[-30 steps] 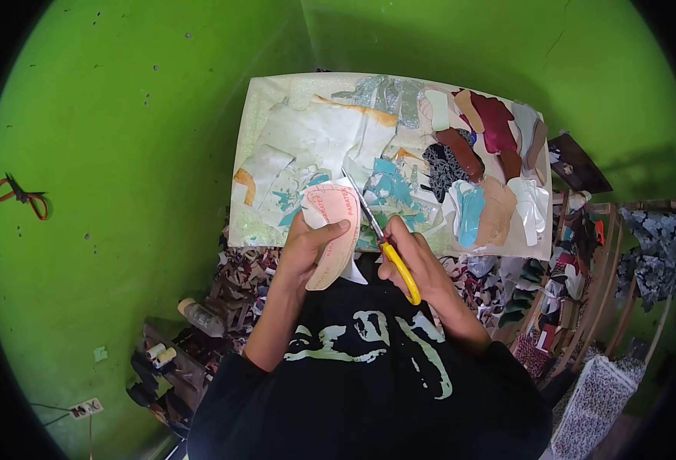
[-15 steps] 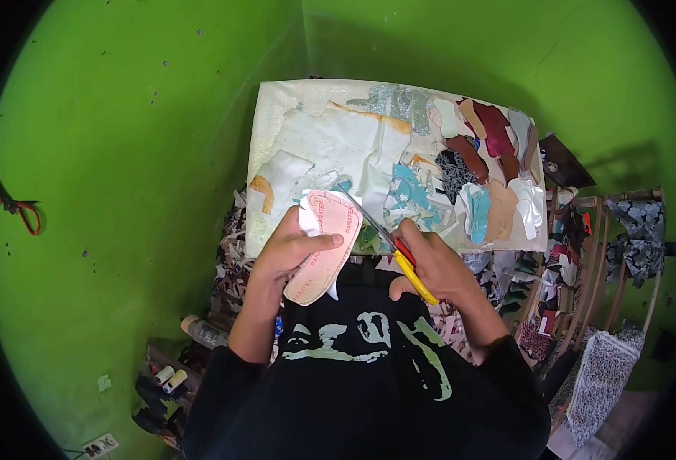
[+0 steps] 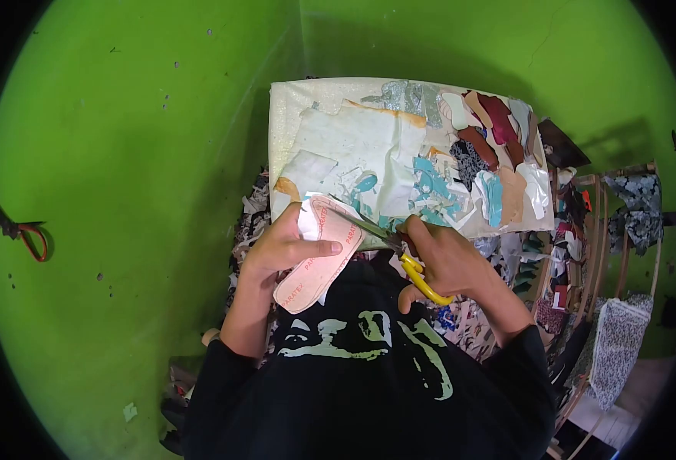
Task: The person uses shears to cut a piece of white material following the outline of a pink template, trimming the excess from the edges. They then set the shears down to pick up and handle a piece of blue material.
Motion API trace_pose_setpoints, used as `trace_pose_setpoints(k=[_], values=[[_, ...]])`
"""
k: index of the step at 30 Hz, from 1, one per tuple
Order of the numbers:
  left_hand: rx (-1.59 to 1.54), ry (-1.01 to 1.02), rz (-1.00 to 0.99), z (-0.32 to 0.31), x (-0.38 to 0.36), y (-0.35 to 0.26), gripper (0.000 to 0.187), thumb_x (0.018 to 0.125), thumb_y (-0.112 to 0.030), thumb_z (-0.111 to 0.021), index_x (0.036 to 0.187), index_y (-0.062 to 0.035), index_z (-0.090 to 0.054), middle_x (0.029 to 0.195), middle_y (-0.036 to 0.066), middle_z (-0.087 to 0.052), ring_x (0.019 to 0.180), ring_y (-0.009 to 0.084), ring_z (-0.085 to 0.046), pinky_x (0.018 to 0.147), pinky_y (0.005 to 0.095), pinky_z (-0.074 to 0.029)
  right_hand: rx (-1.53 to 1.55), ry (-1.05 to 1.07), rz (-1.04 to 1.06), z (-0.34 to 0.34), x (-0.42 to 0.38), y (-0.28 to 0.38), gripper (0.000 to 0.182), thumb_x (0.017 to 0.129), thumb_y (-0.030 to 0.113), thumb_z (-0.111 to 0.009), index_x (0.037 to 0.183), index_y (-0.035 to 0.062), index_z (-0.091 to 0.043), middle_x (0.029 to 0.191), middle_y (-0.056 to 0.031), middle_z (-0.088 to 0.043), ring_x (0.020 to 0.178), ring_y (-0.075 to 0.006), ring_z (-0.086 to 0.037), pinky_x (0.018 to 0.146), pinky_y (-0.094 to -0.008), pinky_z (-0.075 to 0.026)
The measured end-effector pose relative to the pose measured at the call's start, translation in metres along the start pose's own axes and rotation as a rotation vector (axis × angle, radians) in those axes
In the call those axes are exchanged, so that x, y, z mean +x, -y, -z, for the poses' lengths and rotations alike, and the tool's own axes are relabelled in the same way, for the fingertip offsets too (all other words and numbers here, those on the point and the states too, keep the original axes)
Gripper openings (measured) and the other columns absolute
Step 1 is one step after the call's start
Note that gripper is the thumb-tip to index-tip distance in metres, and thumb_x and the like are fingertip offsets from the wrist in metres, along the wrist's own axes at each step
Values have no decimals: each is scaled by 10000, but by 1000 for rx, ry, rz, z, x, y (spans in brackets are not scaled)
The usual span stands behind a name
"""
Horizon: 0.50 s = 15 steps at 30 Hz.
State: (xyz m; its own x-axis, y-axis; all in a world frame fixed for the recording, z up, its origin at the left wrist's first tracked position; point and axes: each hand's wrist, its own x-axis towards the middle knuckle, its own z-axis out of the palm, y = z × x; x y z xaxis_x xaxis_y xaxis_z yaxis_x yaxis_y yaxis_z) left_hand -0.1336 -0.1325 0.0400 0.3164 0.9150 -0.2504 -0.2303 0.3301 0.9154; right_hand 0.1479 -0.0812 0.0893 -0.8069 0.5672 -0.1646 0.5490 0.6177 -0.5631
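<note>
My left hand [image 3: 280, 249] grips a pink insole-shaped sheet [image 3: 315, 264] printed with red "PARATEX" lettering, its thumb pressed on the front face. A white layer [image 3: 307, 221] shows behind the sheet at its upper left edge. In my right hand [image 3: 449, 261] are scissors [image 3: 418, 277] with yellow on the handle. Their blades slant up and left across the sheet's upper right edge. Beyond both hands lies a board [image 3: 292, 126] covered in white sheeting and scraps, with a teal scrap [image 3: 366, 182] just past the blades.
Teal offcuts [image 3: 434, 180] and brown, maroon and patterned pieces [image 3: 499, 119] lie on the board's right side. A wooden rack [image 3: 598, 253] with draped fabric stands at right. Red-handled cutters [image 3: 16, 228] hang on the green wall [image 3: 138, 153] at left.
The scissor blades have moved left across the top of the sheet and look more spread. The sheet tilts a little further down at its narrow end. The whole view has shifted slightly.
</note>
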Motion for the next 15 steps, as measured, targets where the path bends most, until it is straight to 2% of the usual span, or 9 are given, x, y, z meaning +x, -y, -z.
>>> trace_pose_setpoints(k=[3, 4, 7, 10, 13, 15], values=[[-9, 38, -10, 10, -4, -1, 473, 758, -29, -773, 1190, 21, -587, 1077, 85, -664, 977, 151, -616, 865, 293, -489, -18, 76, -82, -1, -1, 10, 940, 561, 732, -794, 1056, 10, -452, 655, -156, -573, 581, -407, -595, 519, -427, -451], [-14, 51, -22, 12, -5, -1, 442, 770, -41, -775, 1172, 26, -606, 1068, 81, -674, 964, 140, -617, 858, 284, -488, 0, 27, -67, -3, -2, 10, 867, 624, 718, -778, 995, 10, -442, 607, -181, -547, 581, -432, -586, 525, -464, -450], [42, 67, -19, 15, -4, -5, 444, 770, -45, -775, 1175, 27, -606, 1061, 80, -674, 960, 136, -616, 853, 282, -488, 126, -76, -35, -1, -1, 7, 902, 585, 727, -792, 1005, 9, -444, 604, -168, -541, 566, -433, -574, 523, -457, -444], [85, 119, -27, 14, 3, -5, 448, 771, -48, -776, 1178, 30, -605, 1056, 78, -676, 954, 137, -617, 850, 282, -489, 48, -153, 73, 3, 1, 8, 954, 536, 729, -817, 1026, 2, -440, 675, -183, -562, 590, -452, -568, 545, -463, -460], [138, 201, 28, 9, 14, -8, 593, 717, -21, -777, 1251, 30, -525, 1114, 103, -640, 1013, 172, -608, 874, 309, -485, 44, -181, 111, 3, -1, 6, 948, 541, 723, -820, 1019, 0, -437, 721, -201, -578, 615, -463, -575, 561, -473, -472], [113, 168, -24, 0, 18, -12, 502, 750, -44, -781, 1202, 33, -577, 1076, 86, -666, 961, 146, -616, 844, 290, -490, 44, -157, 87, 6, -6, 0, 980, 527, 730, -819, 1045, -13, -445, 731, -204, -574, 624, -448, -583, 564, -463, -470]])
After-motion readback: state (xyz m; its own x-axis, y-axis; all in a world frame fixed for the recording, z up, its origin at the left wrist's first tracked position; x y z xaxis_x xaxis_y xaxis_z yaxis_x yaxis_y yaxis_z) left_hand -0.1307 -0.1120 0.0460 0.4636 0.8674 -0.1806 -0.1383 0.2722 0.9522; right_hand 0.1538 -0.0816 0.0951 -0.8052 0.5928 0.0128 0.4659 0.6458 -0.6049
